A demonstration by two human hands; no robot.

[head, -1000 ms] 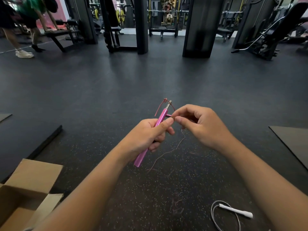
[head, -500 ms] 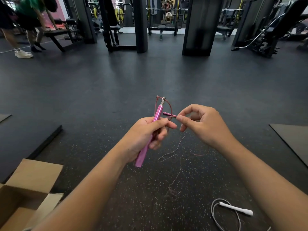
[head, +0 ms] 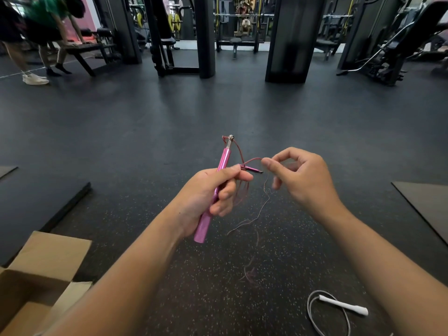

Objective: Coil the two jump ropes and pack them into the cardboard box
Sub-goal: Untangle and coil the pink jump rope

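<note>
My left hand grips the pink jump rope handles, held upright and tilted, with a metal swivel at the top. A few loops of the thin red cord hang by my fingers. My right hand pinches that cord just right of the handles, and the loose rest trails down to a small tangle on the floor. The white jump rope lies on the floor at the lower right, its handle across a loop of white cord. The open cardboard box sits at the lower left.
Dark speckled rubber floor lies under my arms. A raised mat edge runs left of the box, another mat lies at the right. Gym machines and pillars stand at the back. A person bends over a bench at the far left.
My right hand has drawn the red cord out to the right, away from the handles. More loose cord has come up off the floor. The left hand holds steady.
</note>
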